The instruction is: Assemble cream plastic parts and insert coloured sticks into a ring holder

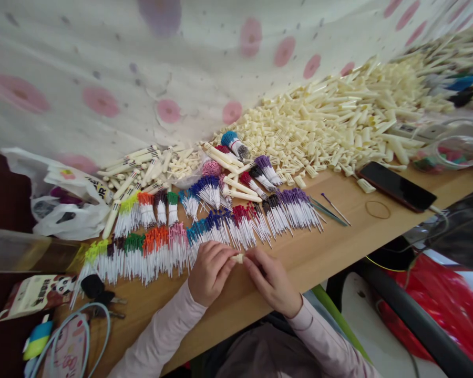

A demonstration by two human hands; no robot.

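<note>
A small cream plastic piece [238, 258] was found between the left hand [208, 273] and the right hand [274, 281], over the bench [311, 257]. Both hands gripped it by the fingertips, one at each side. Fingers covered its ends; its full shape could not be determined. Coloured-tip sticks [177, 249] lay just beyond. The far-right heap [331, 121] was blurred and cut off.
</note>
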